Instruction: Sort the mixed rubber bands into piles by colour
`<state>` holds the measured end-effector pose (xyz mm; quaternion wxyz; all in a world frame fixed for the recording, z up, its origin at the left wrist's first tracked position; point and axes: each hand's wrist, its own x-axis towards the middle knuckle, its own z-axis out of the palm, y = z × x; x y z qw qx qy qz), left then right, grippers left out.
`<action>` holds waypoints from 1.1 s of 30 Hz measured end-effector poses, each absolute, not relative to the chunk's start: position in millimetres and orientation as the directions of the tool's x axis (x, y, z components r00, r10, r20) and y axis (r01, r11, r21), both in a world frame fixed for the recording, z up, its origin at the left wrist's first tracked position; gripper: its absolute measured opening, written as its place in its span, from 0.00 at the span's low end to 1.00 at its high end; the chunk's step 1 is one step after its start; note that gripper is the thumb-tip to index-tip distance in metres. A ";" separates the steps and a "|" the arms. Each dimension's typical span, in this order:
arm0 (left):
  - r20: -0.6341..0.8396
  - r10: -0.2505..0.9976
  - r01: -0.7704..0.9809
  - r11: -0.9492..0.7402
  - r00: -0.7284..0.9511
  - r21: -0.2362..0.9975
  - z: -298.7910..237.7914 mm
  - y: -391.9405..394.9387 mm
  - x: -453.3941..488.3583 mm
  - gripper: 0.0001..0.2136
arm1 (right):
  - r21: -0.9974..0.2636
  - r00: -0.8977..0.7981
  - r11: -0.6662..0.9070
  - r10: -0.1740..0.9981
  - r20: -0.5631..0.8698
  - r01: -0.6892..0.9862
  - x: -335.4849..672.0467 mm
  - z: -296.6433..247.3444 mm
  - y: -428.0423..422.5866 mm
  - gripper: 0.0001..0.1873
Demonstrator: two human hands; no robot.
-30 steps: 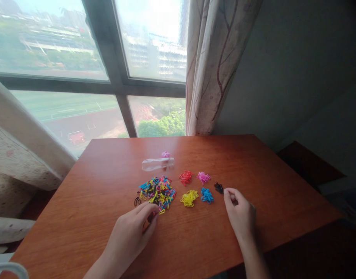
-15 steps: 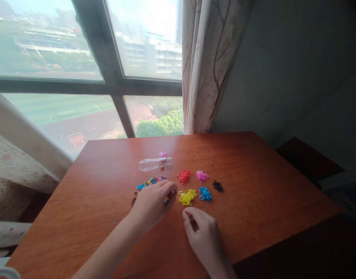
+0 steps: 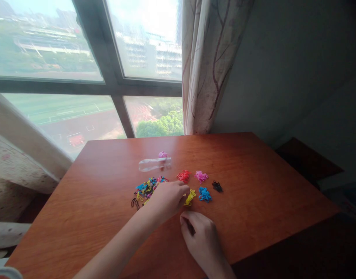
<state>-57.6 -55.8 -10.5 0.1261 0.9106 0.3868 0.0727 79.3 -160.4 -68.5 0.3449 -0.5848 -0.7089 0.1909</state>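
My left fingers [image 3: 181,191] pinch thin yellow rubber bands [image 3: 191,196]; right fingers [image 3: 186,222] rest curled shut on the reddish wooden worktop [image 3: 267,186] by the window [image 3: 50,42].

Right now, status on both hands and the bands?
Left hand over yellow bands, fingertips on them, grip unclear. Right hand curled on table, apart from the piles. Mixed pile partly hidden by left hand.

I can read no text, number or brand anywhere in my view. The clear bottle [image 3: 153,164] shows no legible label, and the coloured bands [image 3: 145,188] are plain
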 end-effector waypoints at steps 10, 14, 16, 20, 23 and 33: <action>0.074 0.876 0.815 -0.471 0.476 0.336 -7.6 -80.4 -121.9 0.09 | -0.614 -0.089 0.216 0.969 0.230 0.759 75.5 -65.2 -160.7 0.11; 0.091 0.921 0.833 -0.383 0.380 0.398 -22.8 -100.6 -143.8 0.08 | -0.583 -0.080 0.199 0.971 0.223 0.788 71.3 -65.4 -158.6 0.09; 0.114 0.930 0.831 -0.365 0.350 0.421 -29.5 -109.9 -149.2 0.08 | -0.578 -0.074 0.195 0.971 0.226 0.792 67.4 -65.5 -157.0 0.09; 0.148 0.937 0.833 -0.350 0.317 0.428 -41.0 -122.7 -153.1 0.09 | -0.564 -0.077 0.182 0.976 0.205 0.805 55.9 -63.5 -152.6 0.08; 0.137 0.941 0.844 -0.337 0.308 0.417 -48.1 -126.9 -152.2 0.09 | -0.555 -0.074 0.171 0.979 0.191 0.814 46.7 -61.0 -149.6 0.09; 0.082 0.954 0.865 -0.296 0.288 0.405 -51.1 -127.3 -146.7 0.08 | -0.522 -0.110 0.203 0.973 0.205 0.828 29.7 -60.6 -139.4 0.10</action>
